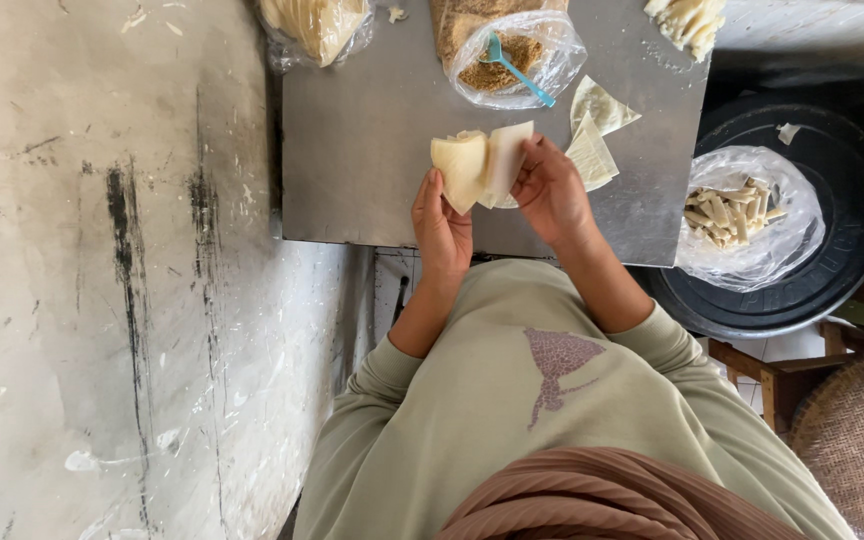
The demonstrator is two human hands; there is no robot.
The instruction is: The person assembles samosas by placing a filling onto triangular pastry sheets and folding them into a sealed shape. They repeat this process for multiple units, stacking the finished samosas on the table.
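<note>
Wrappers: pale thin square pastry sheets (482, 165), at our twelve o'clock.
Left hand (442, 225): pinches the stack.
Right hand (550, 190): we peel gently, one sheet.

Bare steel table (352, 150) left of my hands: wide free room. Ahead, crumb bag (507, 50) with blue scoop (517, 70) blocks reach. Loose wrappers (592, 150) crowd right side. Tray (852, 230), bag of rolls (742, 215) beyond edge; gap there unclear, I think narrow.
</note>
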